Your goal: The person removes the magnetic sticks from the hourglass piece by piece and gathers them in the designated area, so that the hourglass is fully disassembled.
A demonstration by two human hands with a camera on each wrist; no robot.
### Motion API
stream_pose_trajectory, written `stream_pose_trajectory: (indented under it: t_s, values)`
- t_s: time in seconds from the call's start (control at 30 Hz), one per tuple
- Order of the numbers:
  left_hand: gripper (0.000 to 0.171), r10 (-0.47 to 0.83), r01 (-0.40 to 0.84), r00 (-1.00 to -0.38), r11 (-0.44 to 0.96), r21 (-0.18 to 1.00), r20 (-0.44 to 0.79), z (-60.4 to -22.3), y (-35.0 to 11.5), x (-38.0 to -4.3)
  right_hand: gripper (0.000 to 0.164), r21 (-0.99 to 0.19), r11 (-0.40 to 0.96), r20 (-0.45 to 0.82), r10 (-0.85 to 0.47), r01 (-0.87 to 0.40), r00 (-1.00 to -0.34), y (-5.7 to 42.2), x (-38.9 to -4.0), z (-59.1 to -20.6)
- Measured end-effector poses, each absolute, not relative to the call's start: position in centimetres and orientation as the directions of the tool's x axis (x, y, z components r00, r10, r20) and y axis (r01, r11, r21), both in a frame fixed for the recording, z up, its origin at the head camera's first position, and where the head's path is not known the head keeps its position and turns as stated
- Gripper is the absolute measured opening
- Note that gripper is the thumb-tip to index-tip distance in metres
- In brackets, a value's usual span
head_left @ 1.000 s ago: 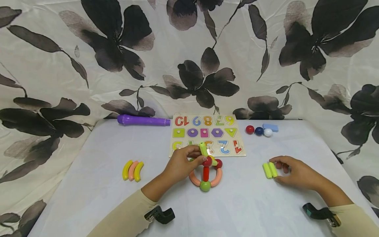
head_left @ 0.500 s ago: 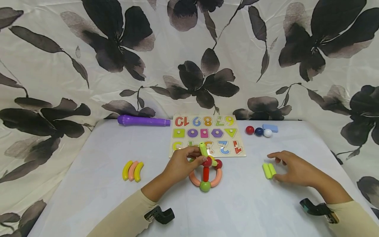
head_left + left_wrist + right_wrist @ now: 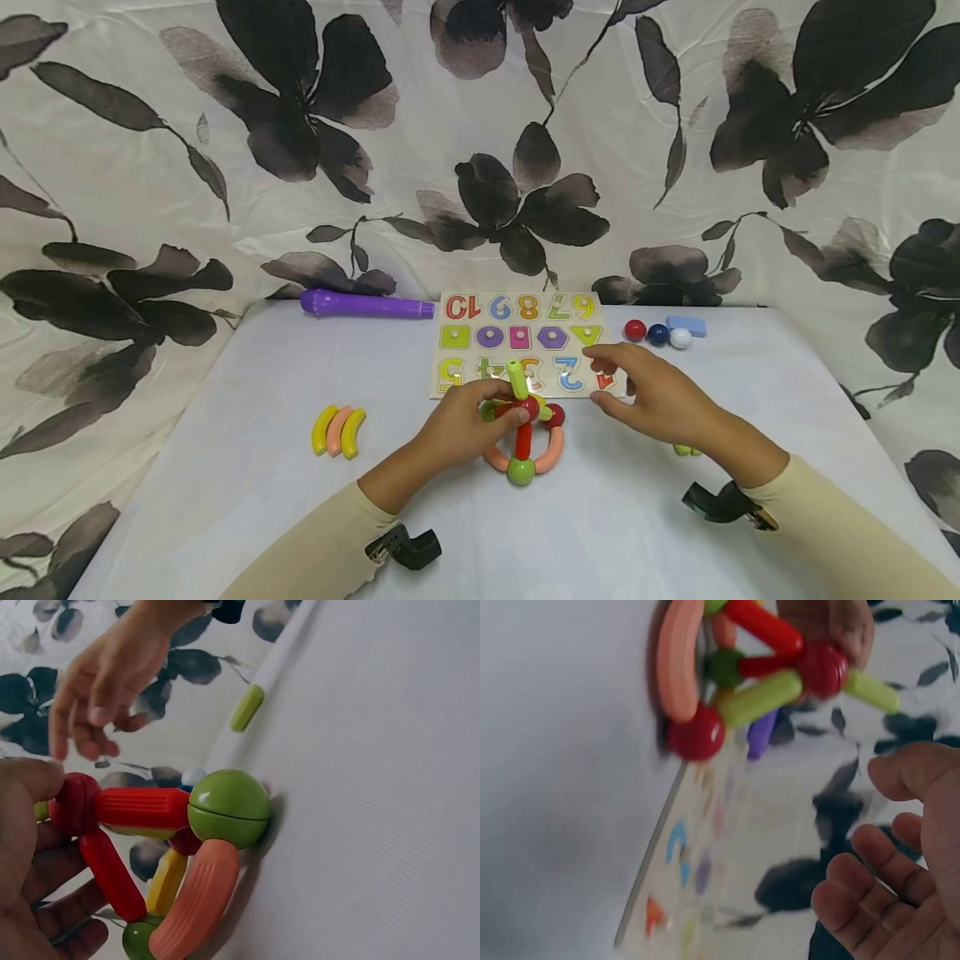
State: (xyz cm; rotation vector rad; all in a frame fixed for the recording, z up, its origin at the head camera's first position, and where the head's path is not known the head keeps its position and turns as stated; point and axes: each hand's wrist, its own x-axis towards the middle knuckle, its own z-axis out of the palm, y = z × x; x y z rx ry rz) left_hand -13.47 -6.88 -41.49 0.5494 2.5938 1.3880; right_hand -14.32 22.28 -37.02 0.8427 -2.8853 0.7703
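Observation:
My left hand (image 3: 461, 425) grips the top red ball (image 3: 75, 804) of a structure of magnetic balls and sticks, which stands on the table. Red sticks (image 3: 142, 808) slope down from that ball to green balls (image 3: 229, 808), and curved salmon sticks (image 3: 679, 660) run along the base. From the top ball a light green stick (image 3: 517, 379) points up. To the right of the structure, apart from it, hovers my right hand (image 3: 660, 392), fingers loosely bent and holding nothing. Light green sticks (image 3: 685, 450) lie on the table, mostly hidden behind the right forearm.
Behind the structure lies a number puzzle board (image 3: 450, 398). A purple toy microphone (image 3: 367, 305) is at the back left. Yellow and salmon curved sticks (image 3: 339, 431) lie at left. Red, blue and white balls (image 3: 657, 335) sit by a light blue block (image 3: 687, 326) at back right.
My right hand has left the light green sticks and moved left, empty, to beside the structure. The left hand keeps its grip on the red ball, almost still.

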Motion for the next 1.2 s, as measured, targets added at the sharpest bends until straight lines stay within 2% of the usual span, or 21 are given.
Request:
stream_pose_trajectory:
  t_s: [0.2,0.43,0.63,0.9,1.2]
  values:
    - [0.039,0.416,0.251,-0.909,0.495,0.832,0.026,-41.7,-6.9,-13.7,0.07,-0.531,0.609,0.232,-0.564,-0.589,-0.793,18.9,-14.9,-37.1]
    - [0.034,0.42,0.24,-0.907,0.476,0.846,0.022,-41.9,-7.0,-14.0,0.073,-0.6,0.544,0.198,-0.61,-0.587,-0.767,16.3,-15.2,-37.4]
    - [0.032,0.428,0.244,-0.904,0.47,0.848,0.023,-41.9,-7.1,-14.1,0.064,-0.595,0.538,0.177,-0.637,-0.597,-0.75,15.5,-15.3,-37.3]
    - [0.032,0.428,0.255,-0.904,0.488,0.835,0.025,-41.8,-7.1,-14.0,0.056,-0.605,0.543,0.181,-0.618,-0.582,-0.765,15.1,-15.3,-37.4]
    - [0.032,0.43,0.266,-0.902,0.487,0.832,0.037,-41.9,-7.2,-14.0,0.059,-0.552,0.559,0.226,-0.614,-0.618,-0.756,14.8,-14.8,-38.0]
